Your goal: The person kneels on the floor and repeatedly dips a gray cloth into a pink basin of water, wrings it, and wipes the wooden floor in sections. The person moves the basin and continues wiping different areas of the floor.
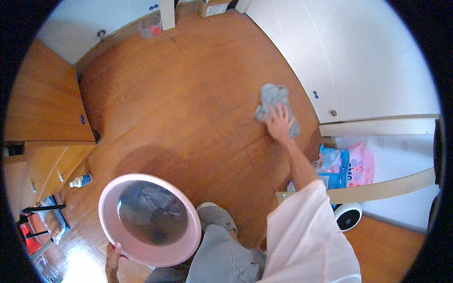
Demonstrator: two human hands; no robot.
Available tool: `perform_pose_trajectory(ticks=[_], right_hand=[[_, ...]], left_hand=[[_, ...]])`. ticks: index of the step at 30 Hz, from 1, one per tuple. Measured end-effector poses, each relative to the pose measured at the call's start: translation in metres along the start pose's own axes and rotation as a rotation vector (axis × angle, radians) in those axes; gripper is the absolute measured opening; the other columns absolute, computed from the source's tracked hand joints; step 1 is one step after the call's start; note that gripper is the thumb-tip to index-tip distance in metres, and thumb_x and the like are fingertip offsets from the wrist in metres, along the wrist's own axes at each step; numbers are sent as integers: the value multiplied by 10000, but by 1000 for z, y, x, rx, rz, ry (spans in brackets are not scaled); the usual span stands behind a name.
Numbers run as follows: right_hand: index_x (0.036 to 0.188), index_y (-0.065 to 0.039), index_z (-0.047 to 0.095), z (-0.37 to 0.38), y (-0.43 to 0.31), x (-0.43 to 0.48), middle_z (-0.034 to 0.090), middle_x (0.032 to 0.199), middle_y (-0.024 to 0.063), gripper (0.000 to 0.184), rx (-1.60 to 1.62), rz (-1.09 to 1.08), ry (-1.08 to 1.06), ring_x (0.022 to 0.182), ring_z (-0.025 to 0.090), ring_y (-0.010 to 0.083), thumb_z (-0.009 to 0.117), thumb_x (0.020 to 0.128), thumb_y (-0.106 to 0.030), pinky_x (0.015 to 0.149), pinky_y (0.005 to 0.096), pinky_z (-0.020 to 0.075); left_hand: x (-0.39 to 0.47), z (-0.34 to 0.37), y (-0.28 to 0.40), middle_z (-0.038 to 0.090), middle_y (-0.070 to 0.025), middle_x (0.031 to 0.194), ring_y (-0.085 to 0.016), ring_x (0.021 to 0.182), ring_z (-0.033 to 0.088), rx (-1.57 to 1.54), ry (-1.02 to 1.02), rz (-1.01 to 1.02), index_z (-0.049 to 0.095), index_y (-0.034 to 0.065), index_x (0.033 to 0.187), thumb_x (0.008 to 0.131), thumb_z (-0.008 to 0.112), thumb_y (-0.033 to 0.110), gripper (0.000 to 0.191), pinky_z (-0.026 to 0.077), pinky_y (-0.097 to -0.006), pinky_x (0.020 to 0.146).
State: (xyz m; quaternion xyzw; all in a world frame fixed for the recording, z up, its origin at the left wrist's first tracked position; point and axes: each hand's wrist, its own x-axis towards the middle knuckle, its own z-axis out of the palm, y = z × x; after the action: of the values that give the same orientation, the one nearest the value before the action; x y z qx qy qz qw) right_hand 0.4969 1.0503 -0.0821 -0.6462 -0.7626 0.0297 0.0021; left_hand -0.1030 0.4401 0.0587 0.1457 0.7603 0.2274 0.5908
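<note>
My right hand point(278, 121) holds a crumpled grey cloth point(275, 94) down against the wooden floor, its fingers spread over the top. The cloth lies near the white cabinet doors on the right. At the lower left, my left hand point(114, 255) grips the rim of a pink plastic basin point(164, 253). Dark, murky water point(152, 212) fills the bottom of the basin, and its surface carries reflections. The basin stands close to my shoe point(216, 216) and looks tilted in this view. Part of my left hand is hidden by the rim.
White cabinet doors point(375, 63) bound the right side; a wooden cabinet point(46, 95) stands left. A small bottle point(81, 180) lies by the basin. Blue and pink packages point(359, 166) and a round white device point(348, 216) sit right. A clear tub point(148, 27) and cardboard box point(212, 9) are far off.
</note>
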Motion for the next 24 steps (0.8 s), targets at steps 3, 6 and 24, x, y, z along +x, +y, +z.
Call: perform_pose_trajectory(ticks=[3, 6, 24], right_hand=[[1637, -299, 419, 10, -11, 96, 206, 1766, 114, 610, 131, 279, -79, 1600, 130, 478, 422, 1077, -539, 1158, 857, 55], [1675, -305, 338, 12, -79, 144, 160, 1780, 123, 628, 264, 439, -173, 1612, 37, 509, 361, 1091, -535, 1138, 877, 20], [1402, -264, 627, 45, -369, -39, 571, 1470, -12, 515, 273, -1121, 124, 1447, 454, 218, 658, 945, -499, 1163, 759, 305]], left_hand=[[2, 22, -11, 600, -150, 1459, -270, 1194, 658, 6, 81, -10, 396, -16, 1590, 1027, 624, 595, 862, 579, -425, 952], [6, 31, -8, 542, -143, 1533, -280, 1354, 548, -12, 153, -47, 390, -31, 1595, 1040, 633, 561, 847, 460, -432, 1132], [6, 23, -45, 722, -106, 1124, -229, 1016, 680, -443, 114, -245, 669, -3, 1245, 919, 774, 270, 437, 540, -371, 916]])
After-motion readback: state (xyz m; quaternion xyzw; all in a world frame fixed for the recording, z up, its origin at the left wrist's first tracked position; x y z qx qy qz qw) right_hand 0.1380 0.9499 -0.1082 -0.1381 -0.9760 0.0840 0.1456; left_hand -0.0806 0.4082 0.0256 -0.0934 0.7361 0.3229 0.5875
